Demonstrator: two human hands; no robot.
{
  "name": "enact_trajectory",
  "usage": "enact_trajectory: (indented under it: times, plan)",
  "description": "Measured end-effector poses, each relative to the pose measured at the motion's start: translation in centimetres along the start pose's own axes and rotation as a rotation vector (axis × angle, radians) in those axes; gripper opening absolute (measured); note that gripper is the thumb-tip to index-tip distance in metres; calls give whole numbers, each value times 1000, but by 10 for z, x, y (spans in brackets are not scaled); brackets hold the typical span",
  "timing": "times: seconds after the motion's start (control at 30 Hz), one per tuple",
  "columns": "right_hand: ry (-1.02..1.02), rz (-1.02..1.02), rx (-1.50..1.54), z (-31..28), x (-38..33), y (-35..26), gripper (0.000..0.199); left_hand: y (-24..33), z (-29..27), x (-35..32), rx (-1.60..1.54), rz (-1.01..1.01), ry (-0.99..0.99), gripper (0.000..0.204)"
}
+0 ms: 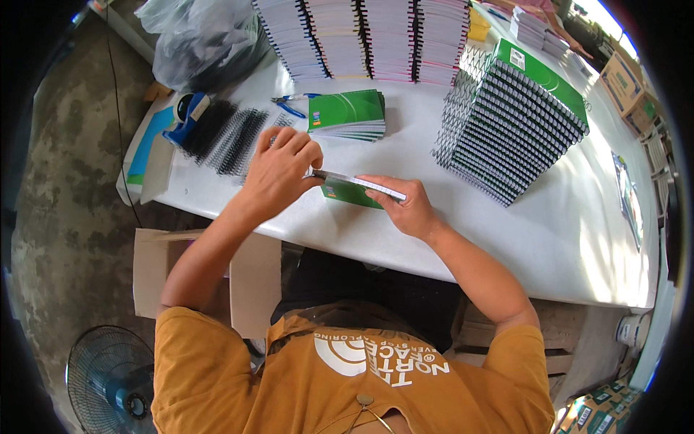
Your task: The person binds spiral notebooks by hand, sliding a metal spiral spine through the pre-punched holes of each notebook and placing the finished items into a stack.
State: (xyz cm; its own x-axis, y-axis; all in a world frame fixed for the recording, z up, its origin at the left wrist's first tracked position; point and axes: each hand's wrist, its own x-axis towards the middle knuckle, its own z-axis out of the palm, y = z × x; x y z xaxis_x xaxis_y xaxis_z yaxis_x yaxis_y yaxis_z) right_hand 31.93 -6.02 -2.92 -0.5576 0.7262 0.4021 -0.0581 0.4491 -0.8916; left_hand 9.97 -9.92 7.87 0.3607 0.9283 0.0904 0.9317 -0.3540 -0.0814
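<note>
Above the table's near edge, a small green-covered notebook (351, 195) is held with its white page edge turned up. My right hand (410, 207) grips its right end, thumb and fingers on opposite sides. At the left end of the notebook my left hand (280, 168) is closed, with bent fingers and fingertips against the corner. A short dark strip shows along the edge by those fingertips; whether a wire coil is pinched there is hidden. Just beyond lies a short stack of green notebooks (345, 110). Loose black spiral coils (242, 137) lie left of it.
Blue-handled pliers (290, 107) and a blue tape dispenser (189, 116) lie at the left. A tall stack of coil-bound green notebooks (517, 123) stands right. Thick bound stacks (361, 40) and a plastic bag (202, 36) are behind. A cardboard box (253, 282) and fan (108, 383) stand below.
</note>
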Motion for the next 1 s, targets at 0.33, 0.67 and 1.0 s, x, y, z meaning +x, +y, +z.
enact_trajectory:
  times: [0.33, 0.67, 1.0]
  plan:
    - [24, -225, -109, 16, -9, 0, 26, 9, 82, -34, 269, -16, 729, 106]
    - [-42, -285, -229, 18, -15, -13, 40, 49, 99, -36, -54, -10, 726, 98]
    - [-114, -203, -214, 23, -19, -16, 50, 48, 75, -10, -178, -72, 822, 104]
